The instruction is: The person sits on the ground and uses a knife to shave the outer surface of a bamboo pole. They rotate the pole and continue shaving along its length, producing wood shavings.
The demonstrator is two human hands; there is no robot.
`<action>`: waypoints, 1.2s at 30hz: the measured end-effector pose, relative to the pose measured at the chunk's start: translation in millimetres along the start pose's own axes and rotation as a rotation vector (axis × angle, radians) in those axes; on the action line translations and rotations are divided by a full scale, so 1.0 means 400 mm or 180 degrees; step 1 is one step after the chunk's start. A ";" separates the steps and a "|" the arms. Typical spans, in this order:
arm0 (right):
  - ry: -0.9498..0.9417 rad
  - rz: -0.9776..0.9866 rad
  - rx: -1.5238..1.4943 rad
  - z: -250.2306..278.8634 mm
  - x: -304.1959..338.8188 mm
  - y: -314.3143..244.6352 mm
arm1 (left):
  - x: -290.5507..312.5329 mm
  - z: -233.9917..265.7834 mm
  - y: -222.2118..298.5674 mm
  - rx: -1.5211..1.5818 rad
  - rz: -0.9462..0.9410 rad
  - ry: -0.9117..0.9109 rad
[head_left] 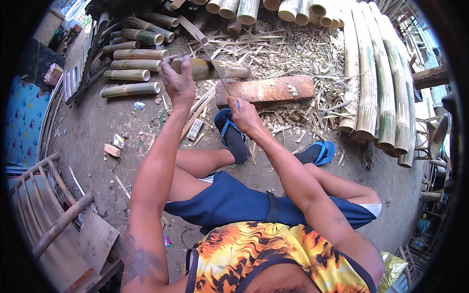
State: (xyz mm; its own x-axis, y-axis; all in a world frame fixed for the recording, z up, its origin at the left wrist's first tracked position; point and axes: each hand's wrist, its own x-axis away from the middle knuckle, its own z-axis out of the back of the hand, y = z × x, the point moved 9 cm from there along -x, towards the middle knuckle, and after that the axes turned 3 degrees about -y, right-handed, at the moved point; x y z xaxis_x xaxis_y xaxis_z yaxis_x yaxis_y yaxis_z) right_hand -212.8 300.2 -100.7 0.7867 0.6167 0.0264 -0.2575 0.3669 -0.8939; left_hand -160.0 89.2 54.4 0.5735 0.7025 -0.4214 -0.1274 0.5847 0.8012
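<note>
My left hand [178, 83] grips the left end of a short bamboo section [199, 69], its thumb pointing up and its fingers partly hidden behind. The section lies sideways, just beyond a reddish wooden block [273, 90]. In my right hand [244, 116] is a long machete [193, 30], held by its handle, most of which the fingers hide. Its blade slants up and to the left, crossing the bamboo section in view; whether it touches the bamboo I cannot tell.
Several cut bamboo sections [136, 65] lie in a row at the left. Long bamboo poles [370, 73] rest at the right, and more bamboo ends [248, 12] show at the back. Wood shavings [293, 51] cover the ground beyond the block. A slatted wooden frame [46, 195] stands at the lower left.
</note>
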 end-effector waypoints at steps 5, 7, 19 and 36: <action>-0.0027 -0.1350 0.0207 0.018 0.017 0.130 | 0.023 -0.002 -0.002 0.0155 -0.0043 -0.0027; 0.0272 -0.3010 -0.0317 0.068 0.060 0.235 | 0.025 -0.003 0.001 0.0000 -0.0029 0.0028; 0.0129 -0.0835 0.0289 -0.050 -0.005 0.027 | 0.025 0.034 -0.110 0.0260 0.0981 0.0580; 0.0518 -0.2202 0.0084 0.116 0.203 0.526 | 0.057 -0.215 -0.092 0.2009 0.0561 -0.1045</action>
State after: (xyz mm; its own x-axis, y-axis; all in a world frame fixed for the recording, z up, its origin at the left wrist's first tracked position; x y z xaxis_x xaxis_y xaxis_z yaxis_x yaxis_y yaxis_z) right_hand -228.9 459.9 -265.7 0.8480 0.1250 0.5151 0.3196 0.6547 -0.6850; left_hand -211.6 118.6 -21.3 0.8131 0.5488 -0.1940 0.1935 0.0596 0.9793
